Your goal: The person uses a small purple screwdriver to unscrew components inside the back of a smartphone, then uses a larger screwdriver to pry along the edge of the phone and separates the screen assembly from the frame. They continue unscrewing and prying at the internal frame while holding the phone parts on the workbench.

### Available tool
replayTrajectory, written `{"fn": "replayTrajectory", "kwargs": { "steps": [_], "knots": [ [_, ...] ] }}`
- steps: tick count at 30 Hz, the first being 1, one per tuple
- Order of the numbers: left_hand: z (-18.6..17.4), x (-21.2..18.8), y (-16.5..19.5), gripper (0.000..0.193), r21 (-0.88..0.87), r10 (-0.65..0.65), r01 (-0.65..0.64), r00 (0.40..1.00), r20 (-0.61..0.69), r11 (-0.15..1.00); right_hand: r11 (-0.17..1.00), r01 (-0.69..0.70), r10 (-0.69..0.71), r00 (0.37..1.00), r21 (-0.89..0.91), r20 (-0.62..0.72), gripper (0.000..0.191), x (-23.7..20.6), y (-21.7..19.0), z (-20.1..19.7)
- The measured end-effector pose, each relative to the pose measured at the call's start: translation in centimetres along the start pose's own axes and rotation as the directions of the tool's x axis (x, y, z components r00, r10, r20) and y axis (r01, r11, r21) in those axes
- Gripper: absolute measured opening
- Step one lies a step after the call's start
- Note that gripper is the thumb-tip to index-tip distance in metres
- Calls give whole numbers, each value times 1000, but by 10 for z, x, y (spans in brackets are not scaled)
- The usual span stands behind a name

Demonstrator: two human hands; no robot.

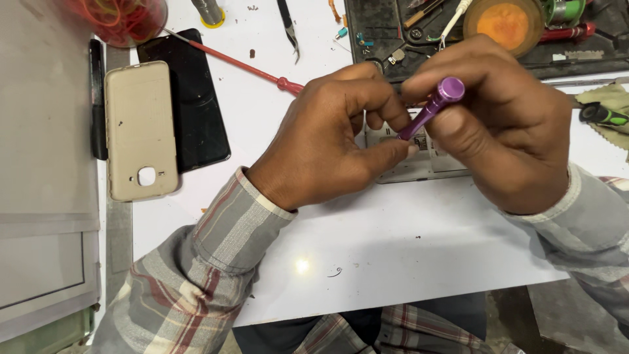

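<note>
Here we had the purple screwdriver [432,108] pinched in the right hand [504,124], fingers closed round its upper shaft w/ the knurled cap poking out near the knuckles. Its tip pointed down into the opened phone body [419,164], which lay flat on the white work surface [393,249], mostly hidden under both hands. The left hand [327,141] was curled shut too, thumb and forefinger pressing at the phone's edge right beside the driver's lower end.

We judged the driver light, stiff and a bit slick, being smooth metal, so best taken high on the shaft, approx. where it was held. The phone body looked thin and fragile inside; its frame edges seemed the safe place to steady it, not the exposed parts.

To the left lay a beige back cover [141,131] on a dark screen panel [196,98], well apart from the hands, and a red screwdriver [242,65] lay nearer the left hand.
</note>
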State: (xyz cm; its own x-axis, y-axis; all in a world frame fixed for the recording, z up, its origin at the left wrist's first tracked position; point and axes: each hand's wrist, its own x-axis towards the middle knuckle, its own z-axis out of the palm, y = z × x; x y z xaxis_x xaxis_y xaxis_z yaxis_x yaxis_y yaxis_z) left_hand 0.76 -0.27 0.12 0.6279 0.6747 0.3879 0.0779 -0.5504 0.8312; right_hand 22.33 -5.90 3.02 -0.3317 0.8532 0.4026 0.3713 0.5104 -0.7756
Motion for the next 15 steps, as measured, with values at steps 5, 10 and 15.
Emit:
{"fn": "replayTrajectory", "kwargs": {
  "steps": [5, 10, 15],
  "knots": [
    [-1, 2, 0, 24, 88, 6, -5, 1000, -5, 996, 992, 70, -69, 997, 108, -17, 22, 1, 9, 3],
    [-5, 1, 0, 19, 208, -72, 58, 995, 64, 977, 992, -77, 79, 997, 96, -15, 20, -4, 9, -1],
    [-2, 2, 0, 16, 317, -121, 81, 987, 109, 945, 986, -58, 71, 994, 155, -79, 23, -9, 8, -3]
  ]
}}
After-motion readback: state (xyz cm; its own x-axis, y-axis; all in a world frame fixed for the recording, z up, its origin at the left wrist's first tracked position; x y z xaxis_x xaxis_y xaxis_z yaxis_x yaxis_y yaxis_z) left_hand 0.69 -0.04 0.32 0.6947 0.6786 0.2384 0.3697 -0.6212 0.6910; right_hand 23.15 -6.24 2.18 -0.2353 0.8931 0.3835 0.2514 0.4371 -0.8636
